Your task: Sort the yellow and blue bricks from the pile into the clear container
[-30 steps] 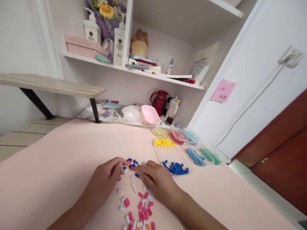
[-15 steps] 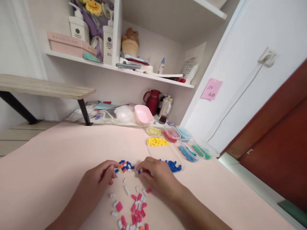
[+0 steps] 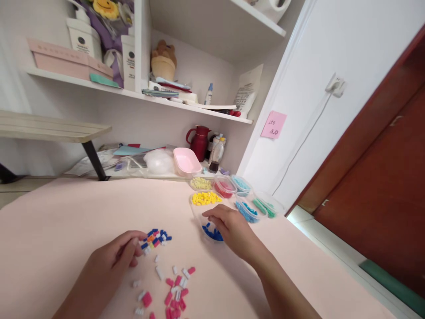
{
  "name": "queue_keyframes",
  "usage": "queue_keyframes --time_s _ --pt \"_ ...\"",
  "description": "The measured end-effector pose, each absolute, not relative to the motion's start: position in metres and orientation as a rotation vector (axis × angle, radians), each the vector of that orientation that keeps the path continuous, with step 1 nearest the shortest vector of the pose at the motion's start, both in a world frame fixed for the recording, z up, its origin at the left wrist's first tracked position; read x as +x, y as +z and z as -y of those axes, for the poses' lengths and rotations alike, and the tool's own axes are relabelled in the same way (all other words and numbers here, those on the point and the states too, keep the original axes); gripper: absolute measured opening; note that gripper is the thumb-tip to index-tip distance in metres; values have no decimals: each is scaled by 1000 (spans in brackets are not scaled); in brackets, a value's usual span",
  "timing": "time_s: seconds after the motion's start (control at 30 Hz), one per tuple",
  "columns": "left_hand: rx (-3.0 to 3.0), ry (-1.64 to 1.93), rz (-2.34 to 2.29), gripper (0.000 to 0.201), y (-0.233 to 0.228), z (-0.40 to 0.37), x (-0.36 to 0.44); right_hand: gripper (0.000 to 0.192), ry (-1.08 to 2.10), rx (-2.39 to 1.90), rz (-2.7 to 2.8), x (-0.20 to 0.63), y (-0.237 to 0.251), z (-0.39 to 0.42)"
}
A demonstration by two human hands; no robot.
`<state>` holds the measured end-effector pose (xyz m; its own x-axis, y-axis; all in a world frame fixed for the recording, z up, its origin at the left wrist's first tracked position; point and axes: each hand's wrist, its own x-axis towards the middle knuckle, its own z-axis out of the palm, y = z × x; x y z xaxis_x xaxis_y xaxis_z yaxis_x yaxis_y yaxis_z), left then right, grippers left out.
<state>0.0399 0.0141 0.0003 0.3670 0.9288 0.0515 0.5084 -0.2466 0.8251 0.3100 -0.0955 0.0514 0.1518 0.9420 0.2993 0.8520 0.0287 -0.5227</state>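
Note:
My left hand [image 3: 116, 254] is closed, thumb against the curled fingers, at the left edge of a small pile of mixed blue, orange, pink, yellow and white toy bricks [image 3: 155, 238]. Whatever its fingertips may hold is hidden. Over the clear plastic tray [image 3: 196, 213], my right hand [image 3: 232, 226] hovers with its fingers stretched out and apart from the thumb side; I see no brick in it. Beneath its fingers lie blue bricks [image 3: 214, 233] at the tray's near end, partly covered by the hand. Yellow bricks [image 3: 206, 198] fill the tray's far end.
Loose pink and white bricks [image 3: 175, 294] spread over the pink tabletop [image 3: 83, 212] near me. Behind the tray stand small tubs of pale yellow [image 3: 201, 183], red [image 3: 225, 187], blue [image 3: 246, 210] and green pieces [image 3: 265, 207]. A pink basin [image 3: 187, 161] and red jug [image 3: 199, 144] sit farther back.
My right hand has moved from beside the mixed pile to over the blue bricks in the tray. The blue brick at its fingertips no longer shows. My left hand stays by the pile.

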Motion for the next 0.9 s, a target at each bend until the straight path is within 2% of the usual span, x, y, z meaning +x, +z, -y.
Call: queue_keyframes --time_s 0.23,0.37,0.7,0.9 --pt "1921 774 -1253 36 3 -12 36 39 388 -1415 1845 257 28 89" --pt "1998 898 -1228 31 4 -13 35 48 417 -1447 1869 242 9 81" --pt "2217 823 -1129 33 -12 -19 36 38 317 -1725 1950 240 4 66" --pt "2194 855 -1139 33 -11 -22 35 19 268 -1779 1893 241 4 65"
